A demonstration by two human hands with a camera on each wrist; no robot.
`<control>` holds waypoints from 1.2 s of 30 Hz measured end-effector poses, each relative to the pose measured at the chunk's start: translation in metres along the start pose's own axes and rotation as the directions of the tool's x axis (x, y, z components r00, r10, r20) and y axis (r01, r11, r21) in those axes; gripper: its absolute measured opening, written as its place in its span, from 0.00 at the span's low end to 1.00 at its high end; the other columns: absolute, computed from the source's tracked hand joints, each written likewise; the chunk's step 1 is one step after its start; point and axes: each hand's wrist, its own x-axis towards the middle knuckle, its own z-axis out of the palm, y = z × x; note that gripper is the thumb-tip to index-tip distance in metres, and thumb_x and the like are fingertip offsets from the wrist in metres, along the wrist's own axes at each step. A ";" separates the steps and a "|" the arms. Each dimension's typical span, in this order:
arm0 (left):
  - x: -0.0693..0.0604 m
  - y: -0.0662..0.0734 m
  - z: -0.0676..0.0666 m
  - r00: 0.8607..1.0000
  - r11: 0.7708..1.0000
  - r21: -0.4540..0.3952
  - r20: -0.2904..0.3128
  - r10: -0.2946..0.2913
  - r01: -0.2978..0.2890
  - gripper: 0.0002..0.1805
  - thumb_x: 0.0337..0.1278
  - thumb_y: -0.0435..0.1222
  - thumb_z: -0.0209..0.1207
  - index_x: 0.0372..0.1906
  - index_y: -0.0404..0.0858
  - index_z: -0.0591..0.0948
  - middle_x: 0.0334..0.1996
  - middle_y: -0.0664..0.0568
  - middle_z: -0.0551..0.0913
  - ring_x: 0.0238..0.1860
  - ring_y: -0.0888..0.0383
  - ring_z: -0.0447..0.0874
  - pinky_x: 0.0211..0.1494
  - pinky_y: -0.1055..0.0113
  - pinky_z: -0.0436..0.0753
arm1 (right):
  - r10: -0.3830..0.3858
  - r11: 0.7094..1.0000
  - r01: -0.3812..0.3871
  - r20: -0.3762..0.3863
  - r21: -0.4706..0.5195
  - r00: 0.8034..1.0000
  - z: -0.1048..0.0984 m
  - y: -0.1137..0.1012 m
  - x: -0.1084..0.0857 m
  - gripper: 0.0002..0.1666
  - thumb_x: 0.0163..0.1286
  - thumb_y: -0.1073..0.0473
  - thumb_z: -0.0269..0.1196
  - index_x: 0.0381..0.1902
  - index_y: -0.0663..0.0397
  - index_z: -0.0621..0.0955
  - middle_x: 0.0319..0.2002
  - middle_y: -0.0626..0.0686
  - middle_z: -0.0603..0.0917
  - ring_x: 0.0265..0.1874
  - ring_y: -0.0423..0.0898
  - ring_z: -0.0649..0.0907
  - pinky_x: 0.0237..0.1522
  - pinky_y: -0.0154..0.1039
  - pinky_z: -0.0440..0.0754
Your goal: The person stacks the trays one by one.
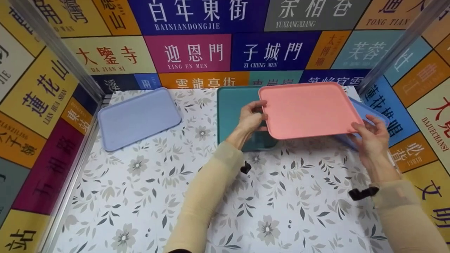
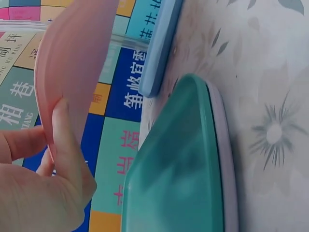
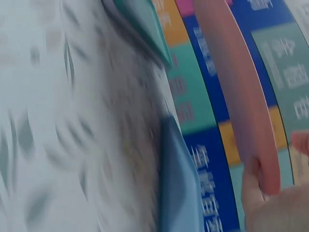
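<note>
A pink rectangular tray (image 1: 309, 110) is held raised above the table by both hands. My left hand (image 1: 251, 116) pinches its left edge, with the thumb on one face and fingers on the other. At the lower right corner, my right hand (image 1: 372, 138) grips the rim. Under the pink tray's left part lies a green tray (image 1: 233, 116), partly covered from the head view. In the left wrist view, a pale tray (image 2: 228, 159) shows beneath the green one. A blue tray (image 1: 371, 110) lies at the right, mostly hidden behind the pink tray and right hand.
A lavender-blue tray (image 1: 139, 119) lies angled at the table's back left. White floral cloth (image 1: 168, 196) covers the table. Panels with colourful printed signs (image 1: 191, 52) stand along the back and both sides, joined by metal corner posts.
</note>
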 end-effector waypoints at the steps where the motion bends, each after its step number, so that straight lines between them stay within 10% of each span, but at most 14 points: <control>1: -0.001 -0.001 0.002 1.000 1.000 -0.008 -0.022 0.002 -0.002 0.28 0.69 0.21 0.63 0.68 0.45 0.87 0.52 0.47 0.85 0.45 0.54 0.89 0.40 0.53 0.98 | -0.014 0.999 0.015 -0.030 0.033 0.999 0.007 0.007 0.000 0.35 0.66 0.86 0.69 0.61 0.49 0.79 0.54 0.51 0.78 0.36 0.48 0.90 0.40 0.43 0.97; 17: -0.003 -0.008 0.014 0.982 0.998 -0.051 -0.186 0.039 -0.049 0.30 0.69 0.20 0.63 0.70 0.44 0.86 0.54 0.47 0.83 0.38 0.55 0.90 0.36 0.58 0.96 | -0.218 0.975 0.208 -0.139 -0.083 0.966 0.085 0.102 -0.014 0.40 0.65 0.88 0.66 0.65 0.47 0.73 0.56 0.51 0.76 0.43 0.45 0.86 0.44 0.33 0.94; 29: -0.005 -0.013 0.012 0.983 0.997 -0.075 -0.181 -0.001 -0.013 0.30 0.68 0.20 0.63 0.70 0.46 0.86 0.57 0.46 0.82 0.42 0.52 0.91 0.40 0.55 0.97 | -0.172 0.984 0.158 -0.193 -0.086 0.966 0.089 0.114 -0.006 0.40 0.65 0.89 0.64 0.61 0.43 0.74 0.51 0.50 0.75 0.32 0.43 0.84 0.32 0.32 0.90; 36: -0.006 -0.013 -0.002 0.999 0.995 -0.100 -0.051 0.003 -0.009 0.30 0.69 0.21 0.66 0.71 0.45 0.84 0.59 0.45 0.83 0.45 0.53 0.93 0.43 0.55 0.98 | -0.145 0.989 0.140 -0.153 -0.042 0.977 0.087 0.100 -0.008 0.41 0.63 0.89 0.65 0.61 0.43 0.76 0.53 0.50 0.79 0.28 0.44 0.85 0.25 0.34 0.87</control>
